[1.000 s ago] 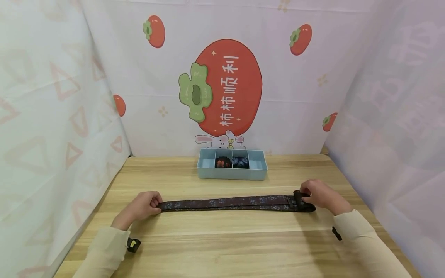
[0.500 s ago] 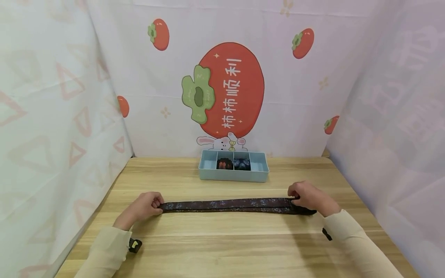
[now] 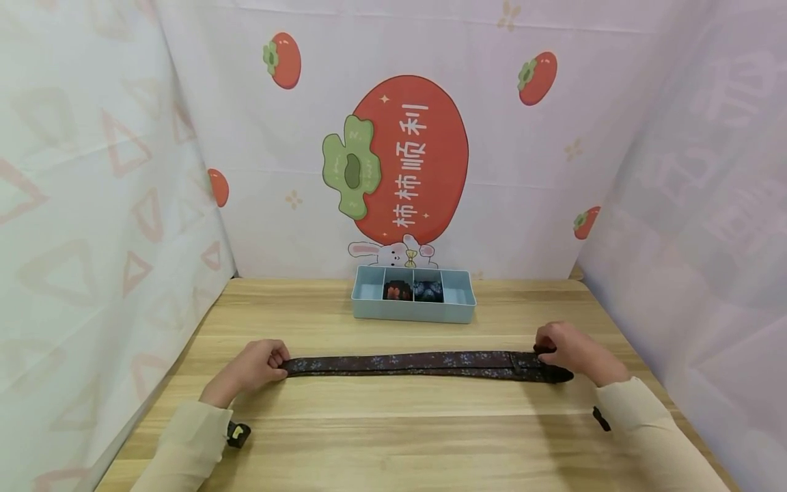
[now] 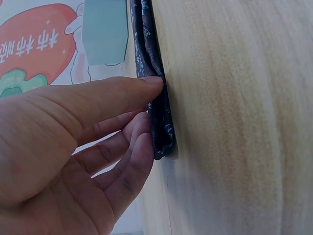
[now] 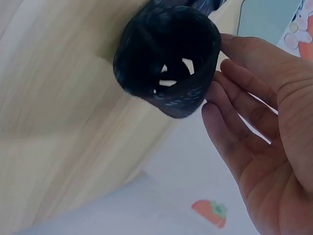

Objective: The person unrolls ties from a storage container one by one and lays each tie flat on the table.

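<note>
A dark necktie (image 3: 399, 363) with small blue flowers lies doubled and stretched sideways across the wooden table. Its left end is pinched between thumb and fingers of my left hand (image 3: 249, 371). The left wrist view shows the thumb on top of the narrow folded end (image 4: 164, 132), with the fingers below and behind it. At the other end, my right hand (image 3: 574, 352) pinches the edge of the cloth. In the right wrist view, the cloth there opens into a wide black loop (image 5: 181, 105), its rim between my thumb and fingers.
Behind the necktie stands a light blue divided box (image 3: 413, 311). Its two middle compartments hold a rolled black cloth with orange flowers (image 3: 397, 290) and a rolled dark blue patterned cloth (image 3: 428, 291). White printed curtains (image 3: 492, 205) border the table at back and sides.
My right hand shifted left along the necktie, then back out to the right. The necktie's right end, bunched and raised before, now lies flatter and reaches farther right. My left hand kept its hold.
</note>
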Motion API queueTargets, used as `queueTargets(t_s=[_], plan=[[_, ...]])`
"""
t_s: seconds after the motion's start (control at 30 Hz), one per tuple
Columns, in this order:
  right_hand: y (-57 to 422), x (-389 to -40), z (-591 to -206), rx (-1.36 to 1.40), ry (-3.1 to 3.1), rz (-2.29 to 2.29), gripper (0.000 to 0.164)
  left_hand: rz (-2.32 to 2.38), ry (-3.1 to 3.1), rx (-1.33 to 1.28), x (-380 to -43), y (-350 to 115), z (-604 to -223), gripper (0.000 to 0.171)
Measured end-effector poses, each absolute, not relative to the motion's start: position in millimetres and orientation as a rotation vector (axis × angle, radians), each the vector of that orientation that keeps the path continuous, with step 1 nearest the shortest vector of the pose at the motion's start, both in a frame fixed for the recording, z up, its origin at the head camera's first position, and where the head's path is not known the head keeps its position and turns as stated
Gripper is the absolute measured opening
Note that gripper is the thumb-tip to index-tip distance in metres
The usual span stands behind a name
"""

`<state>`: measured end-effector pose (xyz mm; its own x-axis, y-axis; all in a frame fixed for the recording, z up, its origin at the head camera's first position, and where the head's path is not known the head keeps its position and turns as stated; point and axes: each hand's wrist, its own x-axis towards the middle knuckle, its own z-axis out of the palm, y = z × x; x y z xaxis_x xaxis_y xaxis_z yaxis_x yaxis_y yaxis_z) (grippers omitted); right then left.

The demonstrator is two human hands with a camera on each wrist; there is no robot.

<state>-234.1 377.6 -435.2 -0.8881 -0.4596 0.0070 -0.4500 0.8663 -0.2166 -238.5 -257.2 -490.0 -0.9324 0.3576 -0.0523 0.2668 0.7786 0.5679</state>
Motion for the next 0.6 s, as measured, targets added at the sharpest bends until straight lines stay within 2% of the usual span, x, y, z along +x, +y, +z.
queueTargets(t_s=[0.37, 0.6], plan=[[417.9, -227.7, -432.4, -0.576, 3.034, -0.279, 0.017, 0.865, 2.806, 0.489, -239.9, -257.6, -489.8, 0.019], [424.6, -227.8, -436.7, -0.54, 3.016, -0.277, 0.015, 0.871, 2.792, 0.463, -239.8, -258.9, -490.5, 0.018]])
